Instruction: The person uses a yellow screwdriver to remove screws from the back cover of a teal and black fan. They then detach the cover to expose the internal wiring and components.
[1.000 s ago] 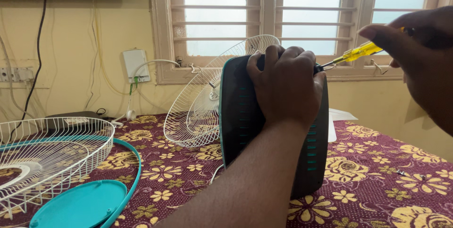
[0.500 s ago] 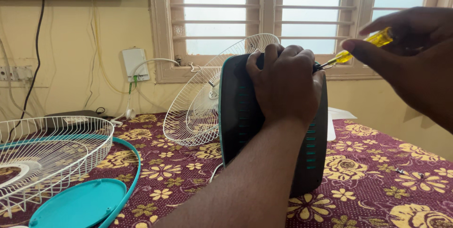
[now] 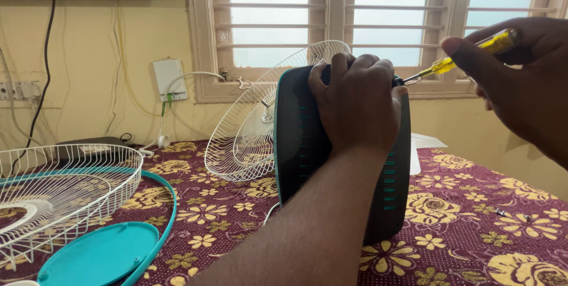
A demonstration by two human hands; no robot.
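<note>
The tabletop [image 3: 473,227], covered with a maroon cloth of yellow flowers, carries everything here, and little on it is found changed against the picture of a second ago: the dark fan housing [image 3: 307,144] with its teal vent slots is stood on edge near the middle as before, and the white wire guard [image 3: 248,138] is leaned behind it towards the window in the same place. To the left, a second white wire guard [image 3: 65,191] with a teal rim and a flat teal disc [image 3: 100,256] are laid as they were. The left hand [image 3: 358,105] is kept draped over the top of the housing, its grip clamped on the upper edge so that the housing is steadied upright. What has changed is small: the right hand [image 3: 520,79], closed round the handle, has been turned and shifted a little, while the tip is held at the same spot on the housing's upper right corner; from this a turning of a screw there is judged to be in hand, not yet finished. The screwdriver [image 3: 467,55], with its clear yellow handle, is held above the housing's right side; its long axis is slanted, the tip pointed down and to the left at the housing, the handle raised up and to the right.
</note>
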